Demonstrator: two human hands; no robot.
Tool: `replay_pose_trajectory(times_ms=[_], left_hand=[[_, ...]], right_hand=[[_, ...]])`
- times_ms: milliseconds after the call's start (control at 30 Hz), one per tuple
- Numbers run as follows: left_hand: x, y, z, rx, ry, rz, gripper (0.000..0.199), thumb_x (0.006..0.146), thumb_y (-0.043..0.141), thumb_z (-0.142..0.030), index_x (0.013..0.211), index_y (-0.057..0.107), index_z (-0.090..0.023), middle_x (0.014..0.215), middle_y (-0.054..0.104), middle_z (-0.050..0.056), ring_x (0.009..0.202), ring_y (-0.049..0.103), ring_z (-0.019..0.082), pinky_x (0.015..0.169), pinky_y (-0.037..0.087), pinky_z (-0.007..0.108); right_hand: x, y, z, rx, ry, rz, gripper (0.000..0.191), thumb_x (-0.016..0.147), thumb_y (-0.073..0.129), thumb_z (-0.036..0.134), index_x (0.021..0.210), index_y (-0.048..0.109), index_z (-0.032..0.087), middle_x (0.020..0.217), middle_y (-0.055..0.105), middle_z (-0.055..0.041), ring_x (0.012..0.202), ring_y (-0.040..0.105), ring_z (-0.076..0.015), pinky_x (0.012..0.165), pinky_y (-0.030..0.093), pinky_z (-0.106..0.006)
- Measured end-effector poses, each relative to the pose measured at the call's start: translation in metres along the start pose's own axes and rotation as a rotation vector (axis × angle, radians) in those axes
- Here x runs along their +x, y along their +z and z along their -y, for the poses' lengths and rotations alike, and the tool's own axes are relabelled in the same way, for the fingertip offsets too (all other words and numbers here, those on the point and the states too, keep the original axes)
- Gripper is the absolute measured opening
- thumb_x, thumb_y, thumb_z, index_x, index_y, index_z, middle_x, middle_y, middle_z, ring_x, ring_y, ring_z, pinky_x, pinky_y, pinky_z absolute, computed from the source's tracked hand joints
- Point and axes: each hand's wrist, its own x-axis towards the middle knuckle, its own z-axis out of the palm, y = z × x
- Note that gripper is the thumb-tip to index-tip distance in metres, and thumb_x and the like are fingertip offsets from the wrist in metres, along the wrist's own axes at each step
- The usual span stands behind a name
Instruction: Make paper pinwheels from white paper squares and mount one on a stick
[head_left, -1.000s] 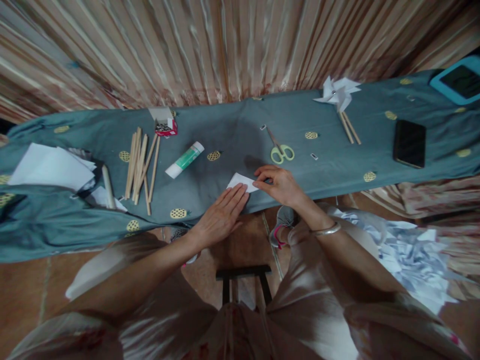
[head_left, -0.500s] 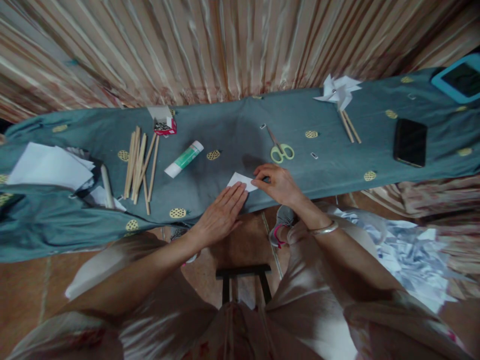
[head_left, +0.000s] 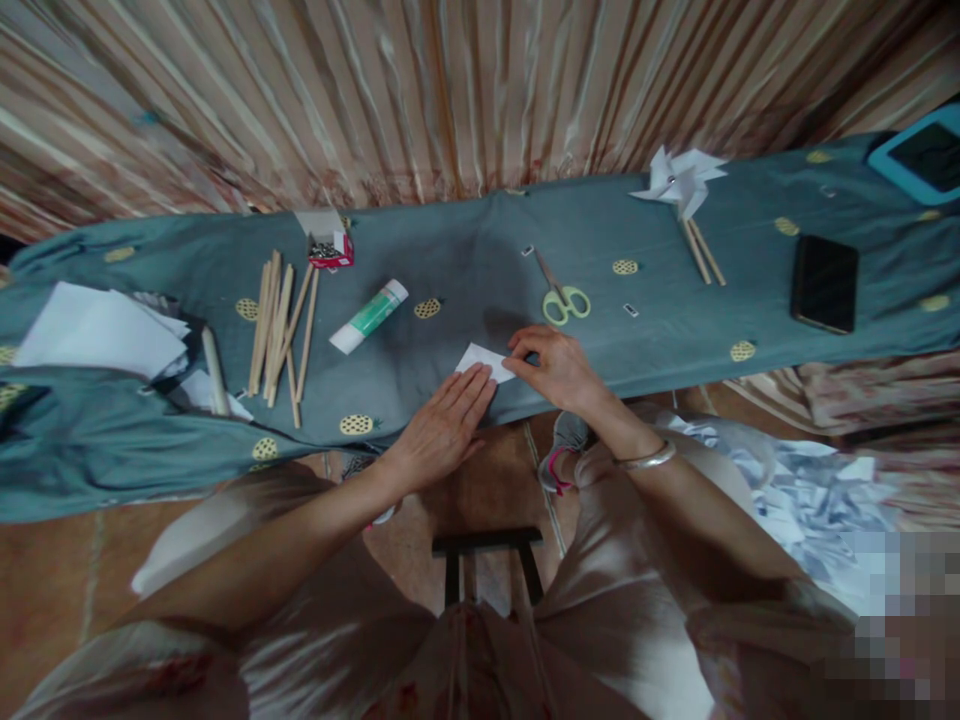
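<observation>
- Farthest left of the hands, a stack of white paper [head_left: 97, 330] is laid on the cloth-covered counter [head_left: 465, 265].
- Nearer to the left hand, a pale rod [head_left: 215, 370] (what it is cannot be told) is set beside the stack, and wooden sticks [head_left: 274, 325] are grouped loosely next to it, some crossed over others.
- Beyond the left hand, a small red box [head_left: 339, 258] is stood with its lid raised, and small shiny pieces are held inside.
- Between that box and the left hand, a green-and-white tube [head_left: 369, 317] is laid at a slant.
- The left hand [head_left: 442, 425] is held flat, fingers straight and close together, and is pressed on a small folded white paper [head_left: 480, 357] near the counter's front edge.
- The right corner of that paper is pinched between thumb and forefinger of the right hand [head_left: 555, 365].
- Just beyond the right hand, scissors [head_left: 567, 303] with pale green handles are laid.
- Farther right and beyond, a white paper pinwheel [head_left: 682, 182] is seen with two sticks [head_left: 703, 250].
- Right of the right hand, below the counter, white paper pieces [head_left: 806, 500] are heaped.
- Well right of the hands, a dark phone [head_left: 825, 283] is laid flat.
</observation>
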Motion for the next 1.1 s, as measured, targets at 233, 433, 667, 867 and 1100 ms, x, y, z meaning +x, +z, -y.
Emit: replay_pose_trajectory(times_ms=[233, 433, 667, 867, 1100], left_hand=[[0.0010, -0.0012, 0.0001, 0.034, 0.000, 0.020, 0.071, 0.094, 0.057, -0.026, 0.151, 0.024, -0.001, 0.160, 0.030, 0.027, 0.153, 0.019, 0.034, 0.123, 0.028, 0.051], [0.0010, 0.0011, 0.0008, 0.046, 0.005, 0.009, 0.073, 0.092, 0.060, -0.026, 0.151, 0.026, 0.001, 0.159, 0.031, 0.028, 0.152, 0.022, 0.035, 0.122, 0.028, 0.051], [0.0012, 0.0001, 0.0003, 0.036, 0.007, 0.010, 0.076, 0.092, 0.058, -0.026, 0.154, 0.021, -0.002, 0.160, 0.030, 0.027, 0.153, 0.021, 0.034, 0.122, 0.029, 0.052], [0.0016, 0.0000, 0.0003, 0.039, -0.001, 0.020, 0.074, 0.092, 0.059, -0.026, 0.153, 0.024, 0.000, 0.160, 0.031, 0.027, 0.153, 0.020, 0.034, 0.123, 0.028, 0.051], [0.0028, -0.0035, 0.0000, 0.046, -0.007, 0.027, 0.071, 0.092, 0.059, -0.025, 0.152, 0.028, -0.002, 0.159, 0.033, 0.026, 0.152, 0.024, 0.034, 0.122, 0.031, 0.051]], right_hand=[[-0.0027, 0.0031, -0.0013, -0.037, -0.019, -0.016, 0.011, 0.078, 0.073, 0.023, 0.070, 0.066, 0.021, 0.095, 0.073, -0.0071, 0.095, 0.066, -0.0249, 0.092, 0.050, -0.043], [-0.0052, 0.0025, -0.0007, -0.057, -0.035, -0.014, 0.013, 0.076, 0.077, 0.024, 0.074, 0.064, 0.021, 0.099, 0.072, -0.0082, 0.097, 0.065, -0.0262, 0.092, 0.049, -0.043], [-0.0062, 0.0012, 0.0022, -0.076, -0.016, 0.005, 0.018, 0.072, 0.080, 0.024, 0.078, 0.064, 0.020, 0.100, 0.072, -0.0083, 0.099, 0.064, -0.0270, 0.091, 0.049, -0.042], [-0.0067, 0.0015, 0.0004, -0.065, -0.025, 0.014, 0.020, 0.071, 0.082, 0.023, 0.079, 0.064, 0.020, 0.100, 0.070, -0.0087, 0.099, 0.063, -0.0269, 0.092, 0.048, -0.042], [-0.0066, 0.0014, -0.0006, -0.055, -0.022, 0.022, 0.019, 0.073, 0.080, 0.024, 0.079, 0.063, 0.022, 0.097, 0.069, -0.0066, 0.097, 0.062, -0.0263, 0.091, 0.047, -0.042]])
